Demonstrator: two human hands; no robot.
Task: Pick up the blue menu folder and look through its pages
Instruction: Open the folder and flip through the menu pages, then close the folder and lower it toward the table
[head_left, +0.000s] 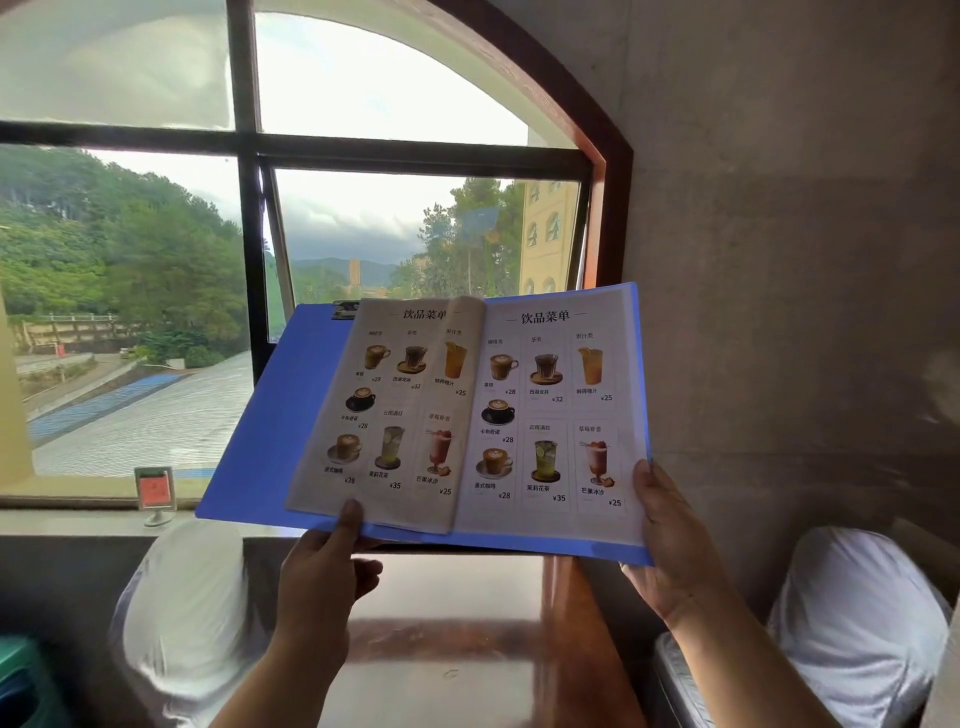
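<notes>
I am at the looking step. The blue menu folder (270, 415) is up in the air, open. My left hand (322, 566) pinches its bottom page edge, and my right hand (670, 551) grips its right corner. Next I think I turn a page. The tabletop (467, 623) below leaves room.

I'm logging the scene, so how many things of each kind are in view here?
Hands: 2, left hand and right hand
Blue folders: 1, folder
Open menu pages: 2, left page, right page
Sign holders: 1, sign holder
White cushions: 2, and
Total: 8
</notes>
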